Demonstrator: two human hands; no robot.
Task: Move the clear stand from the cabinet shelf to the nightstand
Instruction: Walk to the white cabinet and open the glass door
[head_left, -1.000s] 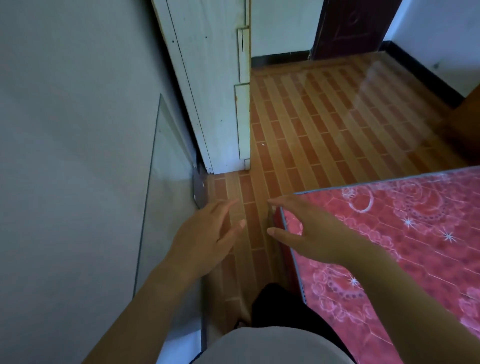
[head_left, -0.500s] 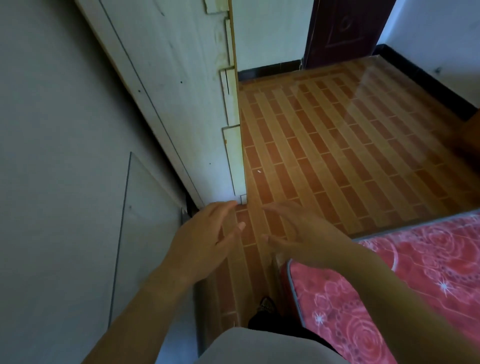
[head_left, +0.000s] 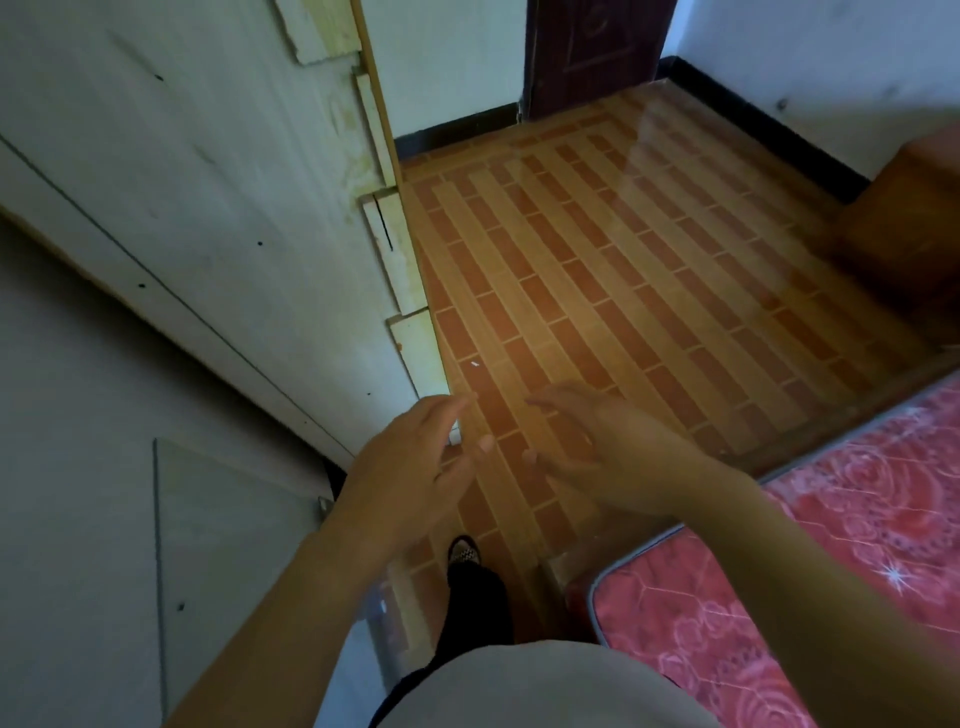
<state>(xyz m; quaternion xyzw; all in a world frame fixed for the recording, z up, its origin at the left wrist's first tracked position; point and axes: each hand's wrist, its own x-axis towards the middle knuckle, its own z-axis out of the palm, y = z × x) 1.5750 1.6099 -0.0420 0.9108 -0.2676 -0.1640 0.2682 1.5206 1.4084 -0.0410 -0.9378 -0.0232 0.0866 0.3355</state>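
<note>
Brick-patterned flooring (head_left: 623, 291) fills the centre of the head view, bounded on the left by a pale, worn cabinet side (head_left: 218, 171) and at lower right by a bed with a red floral mattress (head_left: 810, 603). Two hands are raised at waist height over the floor: left hand (head_left: 410, 473) and right hand (head_left: 602, 447), both open with fingers loosely spread, palms turned toward each other, holding nothing. This posture probably reflects walking with arms readied for a two-handed pickup. One foot (head_left: 464, 551) shows below them. One dark door (head_left: 587, 57) stands at the far wall, and one brown piece of furniture (head_left: 904, 234) sits at the right edge. Neither the clear stand nor the shelf that bears it can be made out; a glassy pane (head_left: 218, 545) leans at lower left.
</note>
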